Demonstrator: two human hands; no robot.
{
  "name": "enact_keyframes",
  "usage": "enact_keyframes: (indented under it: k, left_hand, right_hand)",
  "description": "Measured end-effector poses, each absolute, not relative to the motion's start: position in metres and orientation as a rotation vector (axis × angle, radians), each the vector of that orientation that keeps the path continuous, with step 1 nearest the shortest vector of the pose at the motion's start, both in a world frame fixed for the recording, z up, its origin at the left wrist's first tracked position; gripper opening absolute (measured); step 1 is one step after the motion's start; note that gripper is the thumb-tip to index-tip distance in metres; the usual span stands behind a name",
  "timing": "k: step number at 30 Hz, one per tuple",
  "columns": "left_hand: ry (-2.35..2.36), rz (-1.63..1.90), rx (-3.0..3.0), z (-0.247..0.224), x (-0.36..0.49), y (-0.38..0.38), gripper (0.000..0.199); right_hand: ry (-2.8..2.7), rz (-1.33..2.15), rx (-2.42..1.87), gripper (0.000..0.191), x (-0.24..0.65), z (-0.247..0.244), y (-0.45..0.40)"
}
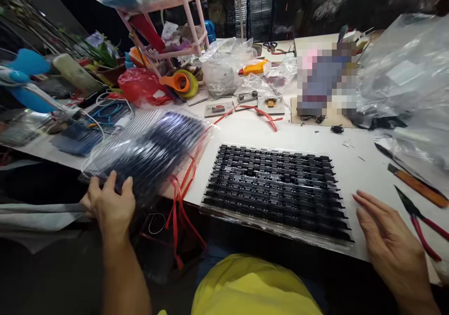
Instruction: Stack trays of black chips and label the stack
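My left hand [111, 203] lies against the near left corner of a clear plastic bag [150, 151] with dark strips stacked inside. Its fingers are spread and touch the plastic. Right of the bag, on the white tabletop, is a clear tray [277, 189] filled with rows of small black parts. My right hand [389, 235] is beside the tray's right end, fingers stretched out and holding nothing. Red-handled pliers [419, 228] lie to the right of that hand.
Red ribbon [182, 193] hangs over the table's front edge. A knife with an orange handle [419, 184] lies at the right, below large clear plastic bags [407, 67]. Behind are a pink rack [168, 2], an orange tape dispenser [177, 82] and a blue fan [30, 79].
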State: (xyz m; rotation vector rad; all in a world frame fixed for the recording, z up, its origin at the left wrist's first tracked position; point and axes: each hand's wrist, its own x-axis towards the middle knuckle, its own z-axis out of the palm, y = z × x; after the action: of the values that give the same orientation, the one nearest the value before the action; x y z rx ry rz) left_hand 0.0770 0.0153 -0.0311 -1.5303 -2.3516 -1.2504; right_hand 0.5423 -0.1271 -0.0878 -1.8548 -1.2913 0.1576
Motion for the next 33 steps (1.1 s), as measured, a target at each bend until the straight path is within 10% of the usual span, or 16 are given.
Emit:
enact_keyframes:
  k: [15, 33]
  left_hand:
    - [-1.402, -0.361, -2.835, -0.052, 0.27, -0.004, 0.046]
    - [-1.899, -1.085, -2.576, -0.053, 0.192, -0.001, 0.039]
  right_hand:
    - [-1.651, -0.05, -1.657, 0.029, 0.526, -0.07, -0.117]
    - [-2.01, -0.087, -1.531, 0.037, 0.506, -0.06, -0.086]
